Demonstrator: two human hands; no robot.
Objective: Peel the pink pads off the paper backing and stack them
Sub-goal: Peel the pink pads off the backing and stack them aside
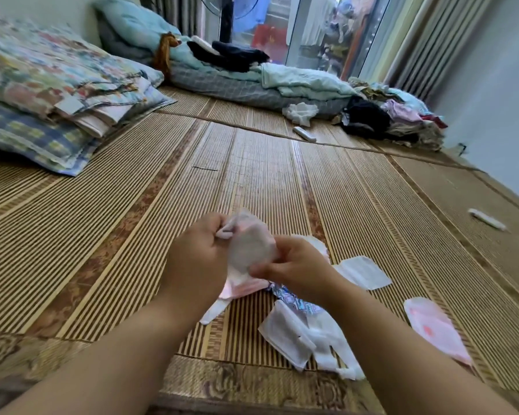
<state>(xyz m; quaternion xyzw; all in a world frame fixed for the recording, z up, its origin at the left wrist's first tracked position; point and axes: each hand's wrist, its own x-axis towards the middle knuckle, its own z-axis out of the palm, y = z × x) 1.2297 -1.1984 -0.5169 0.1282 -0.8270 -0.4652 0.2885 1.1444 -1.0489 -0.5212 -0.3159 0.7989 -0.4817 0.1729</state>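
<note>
Nearest the lens, two bare forearms (117, 354) are seen reaching out over the bamboo mat (102, 235). A patterned packet (297, 304) lying on the mat is taken as the marker. Just beyond it, raised off the mat, the held pad (249, 247) is clamped between both hands. Its far end is gripped by the curled fingers of the left hand (198, 250), and its near edge is pinched by the right hand (297, 265). Whether its pale face is covered by backing cannot be told through the blur. Just left of the packet a pink heap (243, 287) is seen, judged to be pads stacked or waiting. Well to the packet's right, one peeled pad (435, 327) lies alone. White backing sheets (285, 333) are strewn on the packet's near side, and another sheet (364, 272) lies beyond it to the right. The task is judged partly done: several sheets are off, one pad is in hand, and neat stacking remains.
</note>
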